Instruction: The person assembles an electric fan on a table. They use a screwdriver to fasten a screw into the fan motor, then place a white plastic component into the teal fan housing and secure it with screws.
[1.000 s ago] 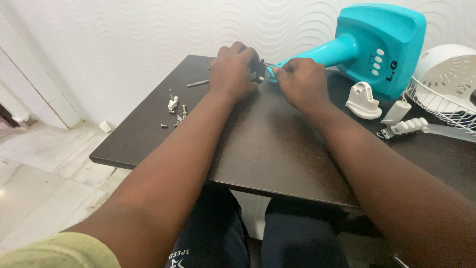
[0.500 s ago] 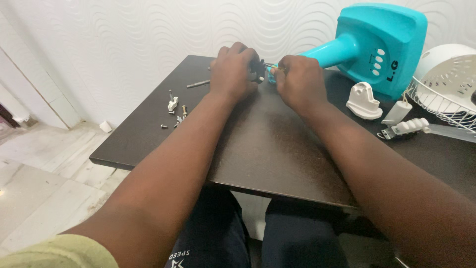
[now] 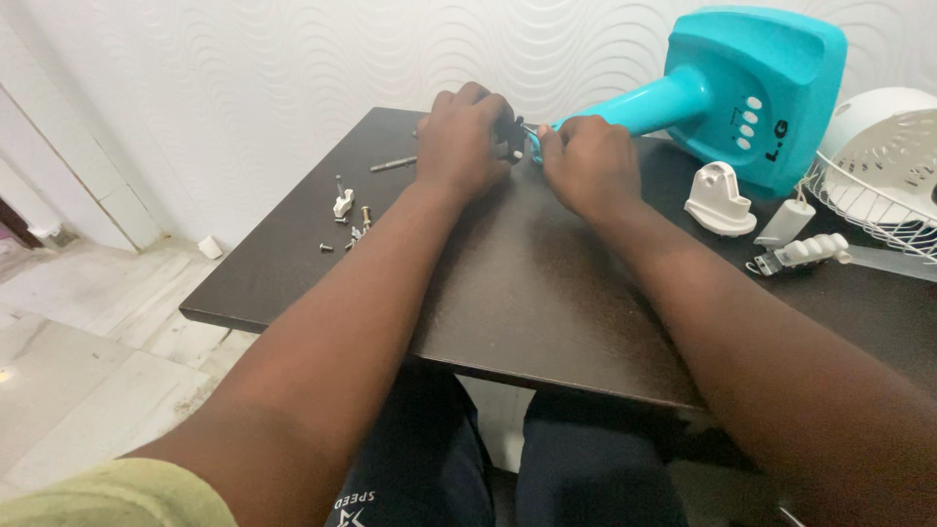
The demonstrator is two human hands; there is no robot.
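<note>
Since half a second ago little has shifted: the right hand (image 3: 586, 168) has slid a touch nearer the left, and the view has tipped slightly so the teal fan base sits a shade further right. Nearest the camera, both forearms run out over the dark worktop (image 3: 508, 293), whose front part carries nothing under them. Further out the left hand (image 3: 459, 141) is closed around a small black part (image 3: 511, 137), with only its edge and a pale spot showing past the fingers. The right hand is pinched shut on something thin at the open end of the teal fan stem (image 3: 634, 105); what exactly it grips is hidden by the knuckles. The two hands are almost touching. The black part looks like light, rigid plastic, small enough to slip, so a firm fingertip pinch on its sides seems best. The stem looks stiff and smooth, and heavier where it joins the teal fan base (image 3: 756, 88), which lies tipped on the worktop. Left of the hands lie loose screws (image 3: 349, 229) and a metal rod (image 3: 392, 164). To the right are a white plastic bracket (image 3: 717, 200), a white ribbed knob piece (image 3: 805, 252) and, at the edge, a white wire fan grille (image 3: 878, 166).
</note>
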